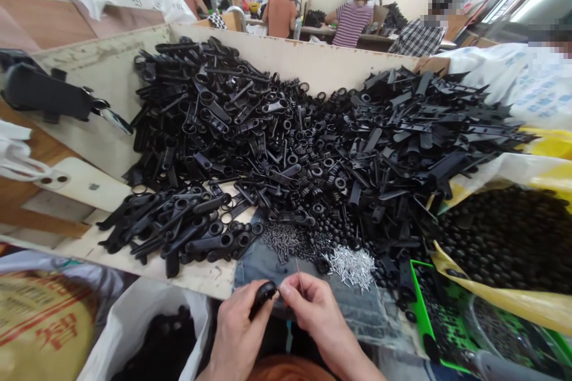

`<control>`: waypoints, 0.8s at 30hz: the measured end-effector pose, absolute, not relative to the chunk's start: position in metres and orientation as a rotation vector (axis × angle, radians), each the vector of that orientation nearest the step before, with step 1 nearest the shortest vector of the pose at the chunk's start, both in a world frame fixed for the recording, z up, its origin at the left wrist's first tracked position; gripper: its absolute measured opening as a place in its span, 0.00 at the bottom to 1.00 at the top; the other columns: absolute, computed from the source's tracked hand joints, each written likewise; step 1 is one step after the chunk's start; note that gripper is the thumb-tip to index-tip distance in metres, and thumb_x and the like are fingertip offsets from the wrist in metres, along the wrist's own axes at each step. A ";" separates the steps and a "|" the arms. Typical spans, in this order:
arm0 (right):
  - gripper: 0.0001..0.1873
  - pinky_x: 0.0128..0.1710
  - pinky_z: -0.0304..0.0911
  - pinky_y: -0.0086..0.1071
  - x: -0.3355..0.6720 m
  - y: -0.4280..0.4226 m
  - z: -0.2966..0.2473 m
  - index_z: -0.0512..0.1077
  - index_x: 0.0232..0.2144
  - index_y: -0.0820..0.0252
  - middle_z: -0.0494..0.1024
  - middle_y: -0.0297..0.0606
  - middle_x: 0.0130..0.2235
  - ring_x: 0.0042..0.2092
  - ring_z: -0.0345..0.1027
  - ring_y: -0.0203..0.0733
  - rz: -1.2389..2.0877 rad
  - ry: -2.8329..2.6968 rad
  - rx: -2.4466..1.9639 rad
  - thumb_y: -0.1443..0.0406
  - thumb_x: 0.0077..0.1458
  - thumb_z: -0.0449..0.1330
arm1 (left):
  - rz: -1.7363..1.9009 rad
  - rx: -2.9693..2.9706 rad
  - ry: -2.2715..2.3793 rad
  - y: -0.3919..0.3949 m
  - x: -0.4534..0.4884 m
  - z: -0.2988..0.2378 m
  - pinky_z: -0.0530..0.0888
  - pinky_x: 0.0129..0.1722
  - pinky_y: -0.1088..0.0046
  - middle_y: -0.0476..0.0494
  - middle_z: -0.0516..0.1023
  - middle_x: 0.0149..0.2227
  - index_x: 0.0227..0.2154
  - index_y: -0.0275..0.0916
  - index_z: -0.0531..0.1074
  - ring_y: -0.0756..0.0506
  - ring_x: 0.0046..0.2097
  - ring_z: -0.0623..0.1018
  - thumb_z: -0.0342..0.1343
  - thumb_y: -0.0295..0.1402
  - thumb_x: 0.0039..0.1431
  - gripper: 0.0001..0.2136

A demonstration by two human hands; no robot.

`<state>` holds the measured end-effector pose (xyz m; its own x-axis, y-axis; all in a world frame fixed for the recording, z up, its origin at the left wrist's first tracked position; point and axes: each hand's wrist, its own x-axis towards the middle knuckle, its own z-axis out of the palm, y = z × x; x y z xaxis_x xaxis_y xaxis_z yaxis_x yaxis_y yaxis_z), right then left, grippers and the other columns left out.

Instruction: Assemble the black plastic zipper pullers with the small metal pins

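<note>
Centrally, a black part (265, 294) is gripped by the fingers of the left hand (239, 318); a thin rod (298, 271) is pinched in the right hand (315, 305), near pins (351, 268).

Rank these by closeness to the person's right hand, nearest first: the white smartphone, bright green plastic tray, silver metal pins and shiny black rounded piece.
From the right hand, head view:
1. Shiny black rounded piece, in the left hand.
2. Silver metal pins, ahead and right.
3. Bright green plastic tray, farther right.
4. White smartphone, far left.
</note>
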<state>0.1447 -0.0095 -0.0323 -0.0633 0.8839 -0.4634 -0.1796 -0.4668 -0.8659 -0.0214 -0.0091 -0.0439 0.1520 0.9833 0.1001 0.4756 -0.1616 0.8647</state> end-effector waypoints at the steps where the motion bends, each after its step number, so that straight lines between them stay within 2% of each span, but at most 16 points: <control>1: 0.27 0.18 0.41 0.23 0.144 -0.011 -0.033 0.75 0.27 0.62 0.65 0.27 0.22 0.22 0.46 0.28 1.655 -0.802 -1.387 0.43 0.48 0.70 | 0.904 1.696 1.418 -0.010 -0.021 -0.044 0.75 0.34 0.75 0.49 0.84 0.31 0.35 0.45 0.78 0.46 0.33 0.82 0.57 0.36 0.66 0.07; 7: 0.26 0.18 0.41 0.23 0.144 -0.010 -0.031 0.76 0.28 0.62 0.64 0.25 0.21 0.21 0.44 0.26 1.699 -0.716 -1.351 0.45 0.44 0.73 | 0.702 1.463 1.452 -0.003 -0.020 -0.036 0.69 0.28 0.74 0.51 0.77 0.21 0.26 0.42 0.74 0.46 0.26 0.75 0.55 0.46 0.65 0.16; 12: 0.25 0.22 0.47 0.25 0.146 -0.011 -0.032 0.79 0.27 0.63 0.66 0.28 0.22 0.24 0.50 0.30 1.582 -0.894 -1.370 0.45 0.49 0.71 | 0.650 1.300 1.358 0.000 -0.021 -0.026 0.67 0.30 0.74 0.48 0.77 0.23 0.22 0.40 0.72 0.46 0.29 0.74 0.55 0.46 0.63 0.18; 18: 0.20 0.26 0.56 0.28 0.145 -0.013 -0.037 0.82 0.31 0.60 0.71 0.32 0.26 0.26 0.57 0.34 1.477 -1.013 -1.372 0.48 0.53 0.69 | 0.732 0.792 1.243 -0.002 -0.019 -0.024 0.53 0.20 0.77 0.49 0.76 0.18 0.31 0.38 0.74 0.53 0.19 0.60 0.61 0.50 0.57 0.17; 22: 0.18 0.30 0.62 0.31 0.147 -0.001 -0.035 0.84 0.32 0.58 0.75 0.34 0.27 0.28 0.64 0.39 1.245 -1.202 -1.479 0.50 0.57 0.66 | 0.787 0.689 1.254 0.001 -0.020 -0.023 0.51 0.20 0.78 0.47 0.77 0.19 0.31 0.35 0.75 0.55 0.18 0.60 0.65 0.49 0.52 0.19; 24: 0.18 0.32 0.65 0.33 0.153 0.007 -0.033 0.84 0.38 0.56 0.79 0.36 0.30 0.31 0.68 0.42 1.206 -1.249 -1.506 0.50 0.59 0.64 | 0.786 0.693 1.296 0.002 -0.021 -0.024 0.50 0.19 0.79 0.47 0.77 0.19 0.31 0.34 0.75 0.56 0.17 0.60 0.66 0.49 0.51 0.19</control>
